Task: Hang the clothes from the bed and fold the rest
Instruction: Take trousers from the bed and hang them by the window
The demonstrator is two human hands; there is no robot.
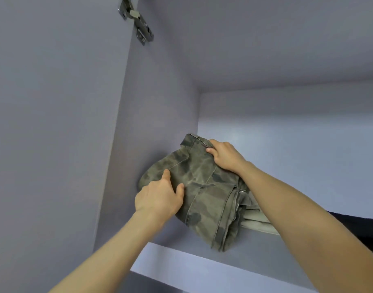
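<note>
Folded camouflage trousers (204, 187), zip exposed, no legible label, on wardrobe shelf (202, 269) against left wall. Left hand (160, 197) presses flat, fingers relaxed; right hand (223, 155) grips far edge. Pale folded cloth (257, 220) beneath, partly hidden.

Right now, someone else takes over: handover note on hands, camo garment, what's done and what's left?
Left hand: rests on the near-left part of the folded camouflage garment, fingers fairly straight, pressing it.
Right hand: grips the garment's far edge, fingers curled over it.
The garment is folded and sits on the wardrobe shelf, against the left wall, partly overhanging the front edge, on top of a pale folded item.
Done: this piece is folded and on the shelf.
Left: probably push it fully in, then release. The bed and other clothes are out of view.
</note>
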